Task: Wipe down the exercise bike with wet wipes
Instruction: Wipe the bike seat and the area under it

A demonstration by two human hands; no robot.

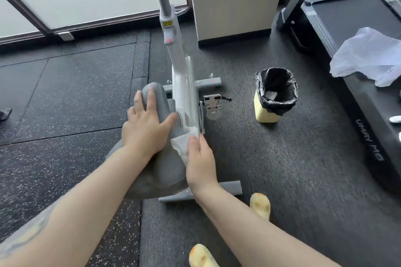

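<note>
My left hand (145, 123), fingers spread flat, steadies the bike (165, 158) housing so my right hand (200, 162), fingers together, presses the wipe (181, 144) along its right edge

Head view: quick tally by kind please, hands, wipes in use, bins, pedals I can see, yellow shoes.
Hands: 2, left hand and right hand
Wet wipe: 1
Bin: 1
Pedal: 1
Yellow shoes: 2, right shoe and left shoe
Total: 7
</note>
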